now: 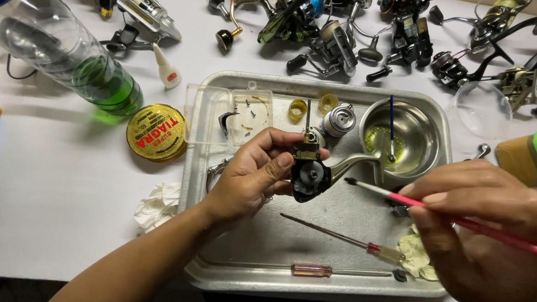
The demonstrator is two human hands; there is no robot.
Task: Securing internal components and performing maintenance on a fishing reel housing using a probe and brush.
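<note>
Right hand (485, 223) nearest, grip pinching a pink brush (443, 215); long axis running leftward, bristle tip just short of the reel body (309, 171). Left hand (252, 174) grip pressed around that body, above the metal tray (213, 270). Inner gearing hard to make out; right wrist cut off.

Opened fishing reel body (309, 171), black with a grey gear showing inside and a brass-coloured piece on top, thin shaft pointing up, silvery stem slanting off to the right. Held upright above the middle of the metal tray (225, 277), pinched in the left hand (252, 174). Pink-handled paintbrush (448, 218), dark bristle tip pointing left, just right of the reel body and not touching it, gripped in the right hand (485, 230) over the tray's right edge.
</note>
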